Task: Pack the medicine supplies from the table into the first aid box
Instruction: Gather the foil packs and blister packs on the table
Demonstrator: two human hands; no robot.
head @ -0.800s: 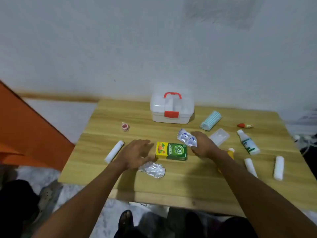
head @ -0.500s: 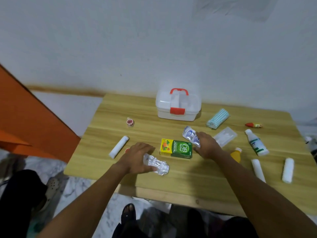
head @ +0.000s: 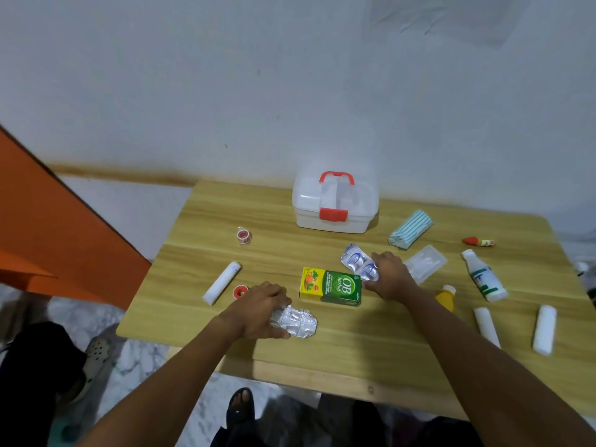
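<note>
Head view: our left hand (head: pixel 258 309) grips a silver blister strip (head: pixel 295 321), covering its near end; our right hand (head: pixel 388 275) pinches a blue-white blister pack (head: pixel 358 261) beside the green box (head: pixel 330 286). First aid box (head: pixel 334 203) sits latched at the table (head: pixel 371 346)'s far edge, contents indistinct.

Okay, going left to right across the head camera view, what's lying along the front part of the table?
White roll → red tape ring → left hand on the foil blister pack → green OB herbal box → yellow bottle → white tube → white gauze roll.
</note>
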